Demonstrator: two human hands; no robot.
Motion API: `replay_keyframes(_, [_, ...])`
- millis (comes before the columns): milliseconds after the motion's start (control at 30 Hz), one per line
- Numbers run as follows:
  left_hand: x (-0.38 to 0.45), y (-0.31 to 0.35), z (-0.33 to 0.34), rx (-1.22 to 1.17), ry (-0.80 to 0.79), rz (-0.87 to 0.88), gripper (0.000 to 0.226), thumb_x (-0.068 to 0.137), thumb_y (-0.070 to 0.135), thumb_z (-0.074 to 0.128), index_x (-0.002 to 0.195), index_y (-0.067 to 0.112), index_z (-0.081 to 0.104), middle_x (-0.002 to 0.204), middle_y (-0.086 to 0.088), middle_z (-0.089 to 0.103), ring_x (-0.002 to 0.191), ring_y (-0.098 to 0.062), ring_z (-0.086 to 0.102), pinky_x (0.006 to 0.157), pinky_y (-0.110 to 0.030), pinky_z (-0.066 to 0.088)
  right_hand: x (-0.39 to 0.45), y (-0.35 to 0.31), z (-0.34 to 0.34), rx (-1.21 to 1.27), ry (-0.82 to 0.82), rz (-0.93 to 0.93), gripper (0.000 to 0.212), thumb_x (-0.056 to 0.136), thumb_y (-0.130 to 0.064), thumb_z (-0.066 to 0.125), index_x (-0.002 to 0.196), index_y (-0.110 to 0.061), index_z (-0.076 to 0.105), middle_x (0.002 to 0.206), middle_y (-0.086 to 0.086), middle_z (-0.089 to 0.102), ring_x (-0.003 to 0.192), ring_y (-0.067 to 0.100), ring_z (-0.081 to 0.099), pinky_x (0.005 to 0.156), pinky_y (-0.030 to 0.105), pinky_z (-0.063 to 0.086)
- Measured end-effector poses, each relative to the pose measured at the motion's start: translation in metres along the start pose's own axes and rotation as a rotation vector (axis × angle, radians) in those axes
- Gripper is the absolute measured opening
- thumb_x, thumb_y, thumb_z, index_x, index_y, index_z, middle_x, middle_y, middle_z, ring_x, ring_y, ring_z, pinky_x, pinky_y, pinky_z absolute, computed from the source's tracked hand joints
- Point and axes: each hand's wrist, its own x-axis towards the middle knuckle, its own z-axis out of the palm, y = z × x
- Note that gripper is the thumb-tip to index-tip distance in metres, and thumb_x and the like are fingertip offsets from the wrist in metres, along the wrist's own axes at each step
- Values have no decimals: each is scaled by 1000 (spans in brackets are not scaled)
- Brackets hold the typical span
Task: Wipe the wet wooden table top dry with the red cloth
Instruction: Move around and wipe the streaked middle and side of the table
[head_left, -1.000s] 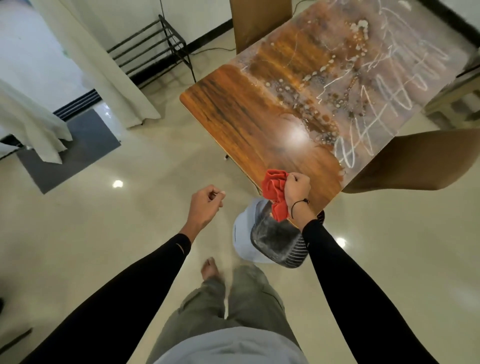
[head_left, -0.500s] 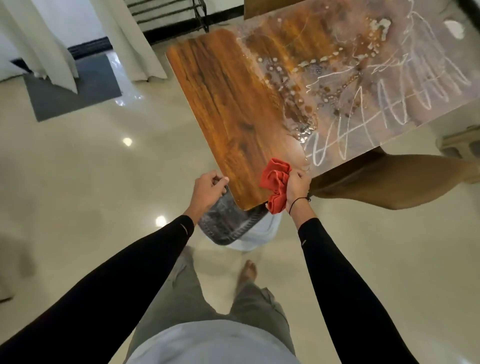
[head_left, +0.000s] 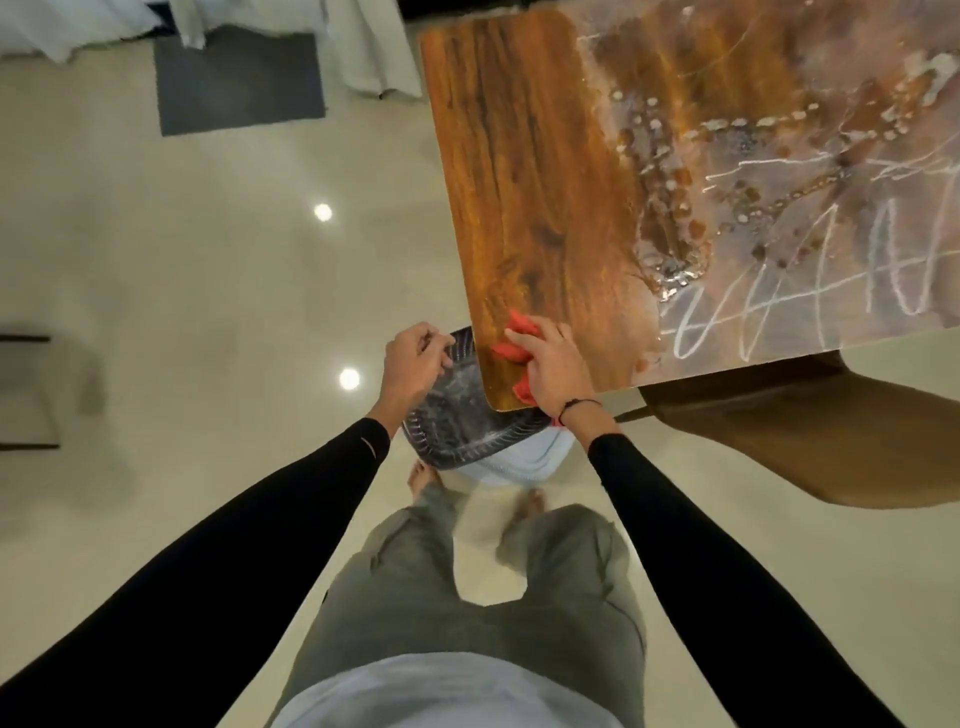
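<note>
The right hand (head_left: 553, 366) lies flat on the red cloth (head_left: 511, 340), fingers fairly straight, pressing it onto the table (head_left: 519, 182) near its corner. The left hand (head_left: 413, 361) hangs beside the edge over a bin (head_left: 452, 431), fingers curled; whether it holds anything I cannot tell. The cloth looks soft and light, best bunched under the palm. Water and foam sit farther along.

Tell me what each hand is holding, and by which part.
The right hand presses the crumpled red cloth onto the wooden table top, palm over its middle. The left hand, fingers loosely curled, holds nothing visible.
</note>
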Motion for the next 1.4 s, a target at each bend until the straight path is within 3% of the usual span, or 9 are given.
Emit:
replay_keyframes(133, [-6,-10,6,-41,101,-35,21,108,15,65,101,-2,76,78,-16,77,67,-21,69,73,-34,59,17,-4,24,-619,-321,-433,48,108,-18,57,154,-29,60,176,5,30,154,34,33,119,51,41])
replay_keyframes(300, [-30,-9,32,-122,292,-132,21,109,17,64,102,1,76,80,-18,76,65,-17,66,65,-24,54,-3,36,7,-885,-470,-758,50,108,-18,52,157,-23,54,173,9,28,151,37,34,118,51,40])
replay_keyframes(433, [-52,7,77,-159,359,-179,22,110,16,63,102,-1,74,77,-14,74,70,-18,66,77,-35,57,-6,91,-53,-961,-516,-795,45,106,-22,58,151,-24,60,170,3,32,149,36,35,115,53,40])
replay_keyframes(600, [-73,39,139,-164,351,-170,20,112,13,62,112,-1,75,84,-15,74,73,-21,66,82,-43,60,-4,149,-126,-1031,-470,-554,36,106,-29,56,139,-29,71,156,0,50,143,30,42,110,48,44])
replay_keyframes(767, [-79,61,176,-152,325,-150,20,111,16,63,118,3,76,91,-19,79,81,-31,75,82,-42,64,5,184,-164,-723,-334,-368,28,109,-27,56,127,-24,77,152,1,54,141,30,44,111,45,46])
replay_keyframes(900, [-72,59,187,-175,325,-133,19,112,16,64,114,2,76,88,-16,77,77,-23,71,83,-43,64,13,183,-158,18,-205,-141,32,100,10,54,115,-4,80,137,17,64,130,36,57,112,37,45])
replay_keyframes(1000, [-70,49,193,-171,331,-143,18,111,17,65,113,2,75,92,-23,78,74,-23,72,81,-48,66,9,176,-150,348,-168,-3,45,95,22,45,125,5,74,139,21,65,128,36,62,115,45,51])
replay_keyframes(1267, [-52,35,210,-150,279,-103,16,110,18,66,108,5,75,86,-16,77,77,-21,69,91,-55,61,15,199,-155,526,-29,123,47,99,21,44,131,2,72,144,22,59,125,45,66,105,64,59])
replay_keyframes(1400, [-35,37,216,-63,233,-8,16,110,21,67,106,8,75,89,-11,77,88,-30,72,89,-51,59,33,209,-163,443,78,34,69,90,23,44,152,-4,57,154,17,53,142,37,55,120,58,48])
